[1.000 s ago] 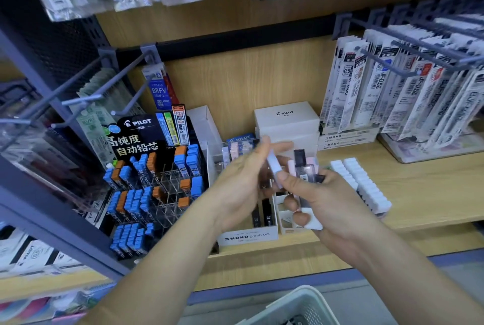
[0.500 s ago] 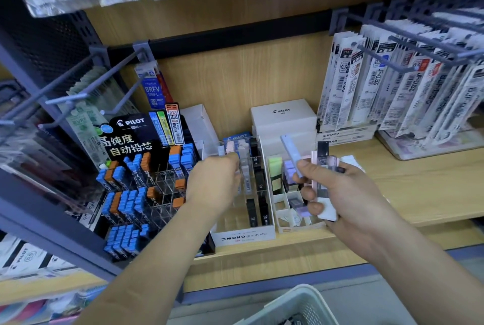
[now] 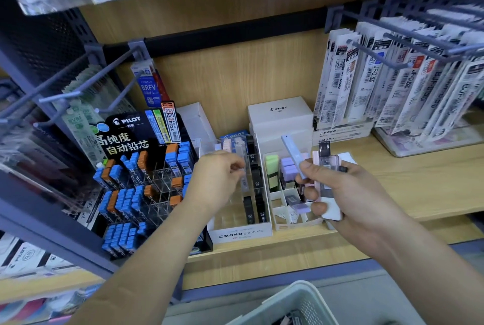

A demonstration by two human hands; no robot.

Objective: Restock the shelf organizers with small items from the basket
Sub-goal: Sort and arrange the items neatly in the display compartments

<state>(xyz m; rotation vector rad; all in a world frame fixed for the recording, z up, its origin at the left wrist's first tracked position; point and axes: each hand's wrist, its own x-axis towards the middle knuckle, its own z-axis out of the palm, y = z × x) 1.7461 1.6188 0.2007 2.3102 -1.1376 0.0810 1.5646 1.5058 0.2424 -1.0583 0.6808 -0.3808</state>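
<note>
Left hand (image 3: 218, 180) has drawn away from the lead cases (image 3: 324, 167) bunched in the right hand (image 3: 348, 193). It now reaches over the MONO organizer (image 3: 241, 233), fingertips pinching a clear case (image 3: 243, 170) at its slots.

Black display (image 3: 125, 138) at 9 o'clock: white lettering, blue and orange caps (image 3: 123, 201). White organizer (image 3: 241, 234) at centre, with frosted clear case (image 3: 244, 183). Cases (image 3: 294, 159) at 3 o'clock: pale blue, pink, smoky, white. Tan woodgrain shelf (image 3: 419, 183). Off-white slotted basket (image 3: 282, 301) at 6 o'clock.
</note>
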